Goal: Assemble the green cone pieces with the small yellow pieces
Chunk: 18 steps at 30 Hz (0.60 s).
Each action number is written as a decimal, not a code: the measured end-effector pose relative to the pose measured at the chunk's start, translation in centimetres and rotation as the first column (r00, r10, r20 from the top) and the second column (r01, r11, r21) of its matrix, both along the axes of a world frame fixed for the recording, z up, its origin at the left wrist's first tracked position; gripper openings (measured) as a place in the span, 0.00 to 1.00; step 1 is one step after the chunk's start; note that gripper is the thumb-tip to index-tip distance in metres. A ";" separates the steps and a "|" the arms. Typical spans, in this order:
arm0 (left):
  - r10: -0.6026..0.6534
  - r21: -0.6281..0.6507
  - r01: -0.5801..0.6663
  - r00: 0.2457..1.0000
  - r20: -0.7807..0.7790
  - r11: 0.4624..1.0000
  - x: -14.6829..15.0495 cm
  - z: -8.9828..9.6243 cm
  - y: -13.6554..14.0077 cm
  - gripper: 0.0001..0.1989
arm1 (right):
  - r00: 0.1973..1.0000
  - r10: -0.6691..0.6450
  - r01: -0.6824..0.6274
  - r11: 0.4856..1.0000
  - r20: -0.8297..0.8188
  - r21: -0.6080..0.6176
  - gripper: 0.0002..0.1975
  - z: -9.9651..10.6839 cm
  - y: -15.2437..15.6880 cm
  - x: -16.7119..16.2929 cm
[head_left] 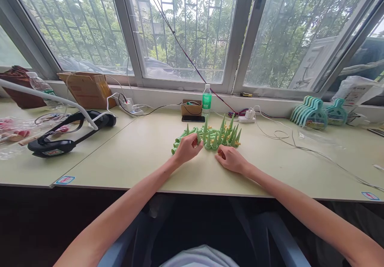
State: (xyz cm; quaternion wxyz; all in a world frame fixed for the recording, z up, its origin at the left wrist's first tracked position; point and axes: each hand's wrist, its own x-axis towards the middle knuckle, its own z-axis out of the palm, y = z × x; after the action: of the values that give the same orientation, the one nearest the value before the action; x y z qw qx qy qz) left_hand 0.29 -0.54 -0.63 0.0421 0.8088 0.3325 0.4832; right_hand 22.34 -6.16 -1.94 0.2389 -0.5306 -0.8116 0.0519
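Note:
Several pointed green plastic cones (215,141) with flared bases stand upright in a cluster on the table. Behind and to the left, more green pieces (177,143) lie on their sides. Small yellow bits (237,143) show among the cones at the right. My left hand (187,149) is closed around a green cone (198,136), its tip poking up by the fingers. At the front right of the cluster, my right hand (232,159) rests low over the table, fingers curled together. Whatever it pinches is too small and hidden to name.
Behind the cones are a phone (193,118), a small cardboard box (191,109) and a green-labelled bottle (206,99). A black headset (72,133) lies left. Teal hangers (310,113) stand right, near loose white cables (309,149). The table's front edge (216,194) is close.

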 end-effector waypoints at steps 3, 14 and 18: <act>0.050 -0.012 -0.049 0.997 0.055 0.999 -0.1 0.2 0.1 0.12 | 0.997 0.049 -0.050 0.999 0.054 0.016 0.05 0.3 0.2 -1.9; 0.161 -0.003 -0.163 0.973 0.164 0.987 -0.2 0.6 0.0 0.09 | 0.957 0.193 -0.207 0.977 0.215 0.046 0.13 0.7 3.4 -8.0; 0.190 -0.027 -0.189 0.961 0.202 0.982 -0.1 0.7 -0.2 0.09 | 0.971 0.221 -0.227 0.972 0.096 0.057 0.16 0.3 3.5 -7.6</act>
State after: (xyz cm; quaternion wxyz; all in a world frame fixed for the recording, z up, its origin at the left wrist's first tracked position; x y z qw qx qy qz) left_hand 0.22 -0.70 0.06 0.0326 0.7195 0.4041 0.5639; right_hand 14.78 -2.64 -1.68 0.2131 -0.4290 -0.8774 0.0277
